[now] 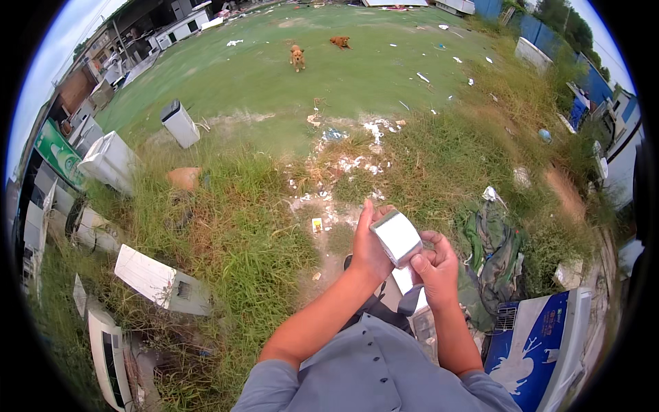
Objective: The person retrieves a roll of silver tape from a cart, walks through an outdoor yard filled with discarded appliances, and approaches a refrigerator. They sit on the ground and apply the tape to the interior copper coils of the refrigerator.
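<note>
A wide roll of silvery-white tape (397, 237) is held up in front of my body, its bright outer face turned upward. My left hand (371, 242) wraps the roll's left side, thumb up and fingers partly hidden behind it. At its right lower edge, my right hand (439, 269) pinches with thumb and fingers bent. A grey strip (410, 301) hangs below the roll near my right wrist and seems to be the tape's loose end. Beneath my hands shows a whitish object, partly covered, whose kind I cannot make out.
Discarded white appliances (163, 280) lie in tall grass on the left. A blue-sided cabinet (532, 343) stands close at my right, beside crumpled camouflage cloth (498, 254). White scraps (353, 163) litter the ground ahead. Two brown dogs (297, 59) are farther off on green ground.
</note>
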Available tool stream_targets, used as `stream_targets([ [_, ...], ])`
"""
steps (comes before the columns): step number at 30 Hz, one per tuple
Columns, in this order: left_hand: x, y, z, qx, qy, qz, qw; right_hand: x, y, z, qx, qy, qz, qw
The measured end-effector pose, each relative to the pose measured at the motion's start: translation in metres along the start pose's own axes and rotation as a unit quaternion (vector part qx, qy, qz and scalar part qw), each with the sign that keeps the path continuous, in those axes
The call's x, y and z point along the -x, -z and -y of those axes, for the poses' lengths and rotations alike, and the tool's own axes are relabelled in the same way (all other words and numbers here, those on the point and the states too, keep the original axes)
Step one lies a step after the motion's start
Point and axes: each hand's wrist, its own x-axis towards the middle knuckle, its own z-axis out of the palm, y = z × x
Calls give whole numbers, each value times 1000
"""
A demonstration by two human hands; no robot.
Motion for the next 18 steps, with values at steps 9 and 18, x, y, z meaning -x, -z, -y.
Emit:
stream_targets([
  [9,-171,20,-169,-333,-230,81,911,-259,-44,14,109,-177,138,968],
  [18,-320,17,-371,-715,-481,102,497,-518,-160,-17,178,-253,213,927],
])
